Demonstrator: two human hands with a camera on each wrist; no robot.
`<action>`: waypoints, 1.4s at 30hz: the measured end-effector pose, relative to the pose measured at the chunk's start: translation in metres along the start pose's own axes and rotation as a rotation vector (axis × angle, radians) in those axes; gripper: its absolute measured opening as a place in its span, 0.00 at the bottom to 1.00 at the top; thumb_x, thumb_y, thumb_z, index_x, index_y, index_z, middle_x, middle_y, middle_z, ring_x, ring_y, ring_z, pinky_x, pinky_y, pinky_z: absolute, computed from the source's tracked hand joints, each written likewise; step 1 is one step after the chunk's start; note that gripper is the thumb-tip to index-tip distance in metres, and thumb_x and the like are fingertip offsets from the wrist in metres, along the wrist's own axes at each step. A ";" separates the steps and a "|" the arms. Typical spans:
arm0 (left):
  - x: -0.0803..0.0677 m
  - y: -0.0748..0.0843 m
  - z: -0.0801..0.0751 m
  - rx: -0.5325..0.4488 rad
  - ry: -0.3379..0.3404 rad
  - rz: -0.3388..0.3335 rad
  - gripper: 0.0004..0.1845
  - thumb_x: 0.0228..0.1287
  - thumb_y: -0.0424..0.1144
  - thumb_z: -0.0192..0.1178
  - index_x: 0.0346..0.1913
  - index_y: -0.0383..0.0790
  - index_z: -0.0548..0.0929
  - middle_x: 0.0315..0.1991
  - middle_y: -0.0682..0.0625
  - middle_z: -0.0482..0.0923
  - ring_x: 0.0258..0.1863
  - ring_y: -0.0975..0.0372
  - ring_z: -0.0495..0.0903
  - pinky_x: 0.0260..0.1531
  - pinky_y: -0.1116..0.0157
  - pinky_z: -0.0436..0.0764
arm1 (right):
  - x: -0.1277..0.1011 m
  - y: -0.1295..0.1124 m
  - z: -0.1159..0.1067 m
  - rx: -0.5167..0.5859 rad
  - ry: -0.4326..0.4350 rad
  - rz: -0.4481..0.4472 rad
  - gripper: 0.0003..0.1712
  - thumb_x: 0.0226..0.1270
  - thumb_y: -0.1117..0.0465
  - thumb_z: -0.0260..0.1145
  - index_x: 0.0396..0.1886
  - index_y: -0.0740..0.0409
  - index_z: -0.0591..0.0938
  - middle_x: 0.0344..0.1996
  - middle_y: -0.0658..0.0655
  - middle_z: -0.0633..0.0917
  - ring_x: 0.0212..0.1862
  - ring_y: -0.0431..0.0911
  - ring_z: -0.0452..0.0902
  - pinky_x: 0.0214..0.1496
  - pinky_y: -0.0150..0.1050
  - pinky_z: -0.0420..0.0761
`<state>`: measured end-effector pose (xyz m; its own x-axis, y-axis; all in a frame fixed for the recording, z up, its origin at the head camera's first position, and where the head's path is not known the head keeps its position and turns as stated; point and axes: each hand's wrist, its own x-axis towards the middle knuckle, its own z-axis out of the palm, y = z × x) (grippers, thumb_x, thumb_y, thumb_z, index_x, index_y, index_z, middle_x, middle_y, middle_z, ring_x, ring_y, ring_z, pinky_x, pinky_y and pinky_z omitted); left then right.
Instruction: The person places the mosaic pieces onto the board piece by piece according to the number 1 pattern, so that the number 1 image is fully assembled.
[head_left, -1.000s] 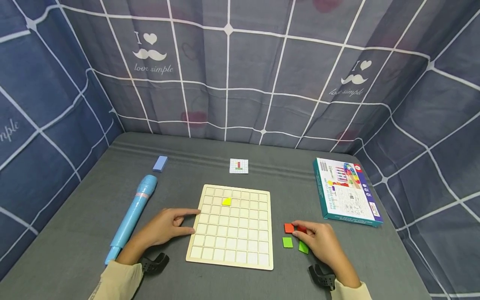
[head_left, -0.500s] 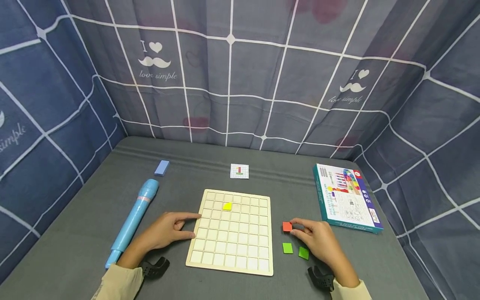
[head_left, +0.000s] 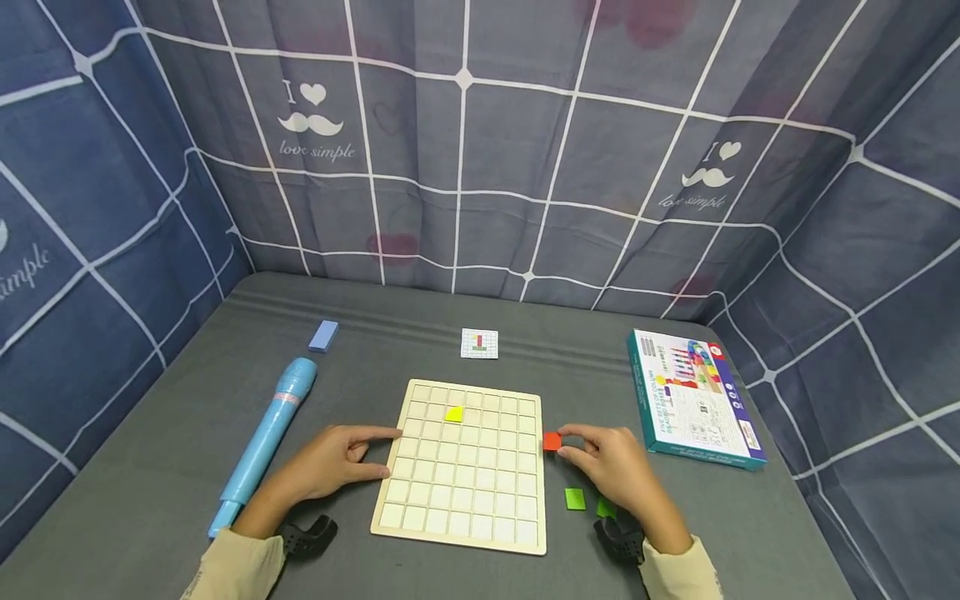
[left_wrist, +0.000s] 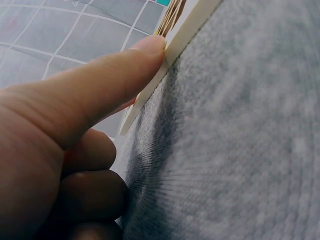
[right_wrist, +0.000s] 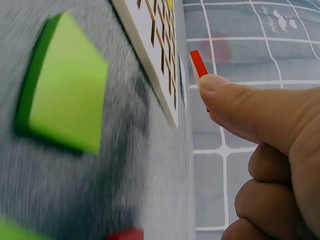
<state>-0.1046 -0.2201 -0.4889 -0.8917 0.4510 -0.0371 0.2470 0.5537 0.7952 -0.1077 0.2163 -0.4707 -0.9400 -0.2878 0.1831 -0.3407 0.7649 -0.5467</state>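
Observation:
My right hand (head_left: 611, 468) pinches a red square tile (head_left: 552, 441) between thumb and index finger, at the board's right edge in the head view. In the right wrist view the held tile (right_wrist: 198, 63) is seen edge-on, raised off the cloth. My left hand (head_left: 327, 457) touches the left edge of the wooden grid board (head_left: 465, 467) with index finger and thumb; its other fingers are curled. A yellow tile (head_left: 454, 414) lies in an upper cell of the board. Two green tiles (head_left: 575, 499) lie right of it, one partly covered by the right wrist mount.
Another red piece (right_wrist: 126, 234) shows at the bottom of the right wrist view. A small pattern card (head_left: 479, 343) lies behind the board. At left are a blue microphone-shaped object (head_left: 266, 442) and a blue block (head_left: 323, 336); a box (head_left: 697, 396) lies at right.
My right hand has picked up a red tile from the cloth and carried it left to the board's edge. The left hand stays at the board.

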 end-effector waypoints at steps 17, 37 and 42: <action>0.002 0.001 0.002 0.000 0.000 -0.004 0.28 0.59 0.46 0.76 0.64 0.48 0.84 0.16 0.62 0.54 0.15 0.71 0.52 0.19 0.72 0.59 | 0.022 -0.028 0.020 -0.009 -0.037 -0.113 0.14 0.62 0.57 0.78 0.47 0.48 0.90 0.10 0.35 0.55 0.14 0.29 0.48 0.19 0.30 0.55; 0.001 0.001 0.000 0.024 0.012 -0.001 0.29 0.59 0.47 0.76 0.64 0.48 0.84 0.16 0.63 0.54 0.16 0.72 0.52 0.20 0.72 0.59 | 0.048 -0.045 0.051 0.122 0.026 -0.074 0.12 0.66 0.58 0.75 0.48 0.51 0.90 0.11 0.37 0.59 0.15 0.31 0.51 0.20 0.31 0.56; 0.002 0.002 -0.001 0.018 0.012 0.004 0.29 0.60 0.46 0.76 0.64 0.47 0.84 0.16 0.63 0.55 0.16 0.72 0.52 0.19 0.72 0.59 | 0.054 -0.050 0.056 0.144 0.018 -0.070 0.11 0.67 0.59 0.75 0.48 0.52 0.90 0.12 0.37 0.61 0.16 0.32 0.53 0.20 0.31 0.58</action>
<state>-0.1060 -0.2190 -0.4870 -0.8952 0.4449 -0.0268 0.2571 0.5646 0.7843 -0.1402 0.1307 -0.4790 -0.9147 -0.3258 0.2390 -0.4005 0.6522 -0.6437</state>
